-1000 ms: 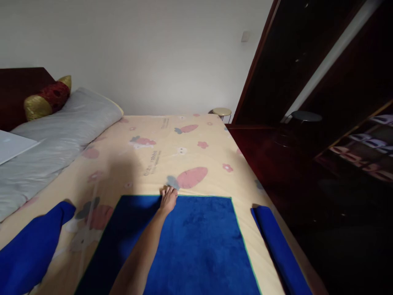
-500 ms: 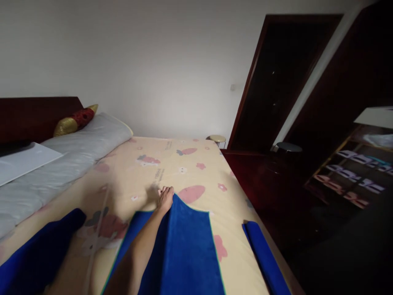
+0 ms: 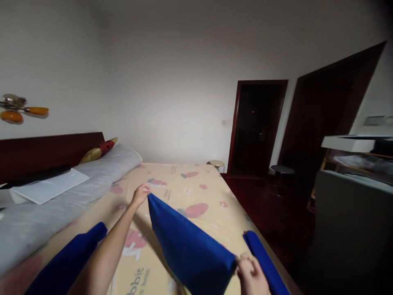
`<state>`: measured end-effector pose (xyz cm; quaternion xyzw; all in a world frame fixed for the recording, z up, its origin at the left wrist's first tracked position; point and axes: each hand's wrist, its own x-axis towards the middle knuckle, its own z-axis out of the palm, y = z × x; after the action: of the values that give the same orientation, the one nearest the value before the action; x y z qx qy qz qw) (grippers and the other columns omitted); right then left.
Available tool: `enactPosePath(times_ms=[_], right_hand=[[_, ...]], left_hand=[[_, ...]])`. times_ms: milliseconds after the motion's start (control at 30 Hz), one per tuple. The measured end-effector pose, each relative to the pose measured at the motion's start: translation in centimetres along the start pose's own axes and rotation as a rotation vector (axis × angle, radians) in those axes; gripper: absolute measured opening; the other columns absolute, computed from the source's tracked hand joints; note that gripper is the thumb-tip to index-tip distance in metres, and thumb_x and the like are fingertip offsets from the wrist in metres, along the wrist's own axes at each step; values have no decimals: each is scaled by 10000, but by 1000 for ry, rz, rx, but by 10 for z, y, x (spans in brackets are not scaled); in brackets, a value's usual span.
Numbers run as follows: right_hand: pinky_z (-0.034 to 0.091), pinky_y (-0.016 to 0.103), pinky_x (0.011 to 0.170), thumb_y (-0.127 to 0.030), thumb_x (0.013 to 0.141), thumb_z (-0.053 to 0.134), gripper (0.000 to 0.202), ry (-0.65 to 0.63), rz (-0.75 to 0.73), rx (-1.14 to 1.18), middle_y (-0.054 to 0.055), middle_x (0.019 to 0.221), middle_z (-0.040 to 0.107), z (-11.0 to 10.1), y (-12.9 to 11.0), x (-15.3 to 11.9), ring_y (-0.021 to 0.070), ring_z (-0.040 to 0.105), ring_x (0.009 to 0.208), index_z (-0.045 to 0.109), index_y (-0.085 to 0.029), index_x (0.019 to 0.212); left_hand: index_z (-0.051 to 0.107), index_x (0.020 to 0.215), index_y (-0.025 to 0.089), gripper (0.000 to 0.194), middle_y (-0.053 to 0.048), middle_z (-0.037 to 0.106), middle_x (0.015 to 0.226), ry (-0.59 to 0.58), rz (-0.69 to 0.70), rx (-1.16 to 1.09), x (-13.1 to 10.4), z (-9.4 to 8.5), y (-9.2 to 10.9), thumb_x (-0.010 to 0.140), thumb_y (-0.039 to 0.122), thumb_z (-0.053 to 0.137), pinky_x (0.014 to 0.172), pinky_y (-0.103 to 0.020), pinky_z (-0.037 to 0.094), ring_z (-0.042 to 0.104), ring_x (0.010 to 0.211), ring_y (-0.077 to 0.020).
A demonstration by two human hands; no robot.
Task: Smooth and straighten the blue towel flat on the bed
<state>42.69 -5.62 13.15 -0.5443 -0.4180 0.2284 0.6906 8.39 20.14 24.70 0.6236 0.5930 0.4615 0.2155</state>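
A blue cloth [image 3: 190,241] is stretched at a slant between my two hands, raised off the bed's printed sheet [image 3: 199,186]. My left hand [image 3: 142,194] pinches its upper left corner. Lower and to the right, my right hand [image 3: 251,273] grips another corner, its fingers closed at the bottom of the view. A rolled or folded blue cloth [image 3: 265,262] lies along the bed's right edge, just beyond my right hand. Another blue cloth piece [image 3: 69,258] lies at the lower left, partly hidden behind my left forearm.
A grey bolster-like bundle [image 3: 119,164] lies along the headboard [image 3: 49,151], with a white flat board [image 3: 50,186] and a red-gold cushion [image 3: 100,150] on it. Two stools [image 3: 217,163] stand beyond the bed. A grey panel [image 3: 353,229] rises at the right.
The cloth has been lifted off the sheet and swung into a slant. My left hand moved left, and my right hand has come into view holding a corner. The head view tilted up.
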Motion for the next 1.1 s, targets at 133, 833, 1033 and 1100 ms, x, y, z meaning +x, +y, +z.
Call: enactPosePath(times_ms=[133,833,1033,1100], right_hand=[[462,239,522,-547,663,739,520,121,167,217,-60,603,614,-14,-26,46,130,556,548,608,-202,1030],[546,225,681,-429,507,864,494,-82,389,242,20,780,743,-67,-32,26,168,675,733,739,-215,934],[561,319,786,-571,539,786,516,3,151,-89,70,884,758,-71,-40,27,248,690,844,744,-197,892],[563,337,804,-602,559,756,503,6,78,-167,80,913,759,-75,-45,28,267,692,869,745,-203,865]], left_hand=[[609,760,198,452,28,598,601,18,-35,-258,-42,-49,-3,516,568,698,542,-259,376,547,571,-144],[712,875,138,485,-82,747,804,-42,-319,-678,-204,-86,-16,448,303,873,678,-284,558,698,719,-203],[714,796,167,460,-62,743,707,-60,-121,-393,-209,-94,-9,490,490,831,640,-314,568,694,661,-229],[718,769,182,443,-61,748,712,-38,-73,-339,-208,-99,-10,509,529,811,634,-317,570,692,652,-232]])
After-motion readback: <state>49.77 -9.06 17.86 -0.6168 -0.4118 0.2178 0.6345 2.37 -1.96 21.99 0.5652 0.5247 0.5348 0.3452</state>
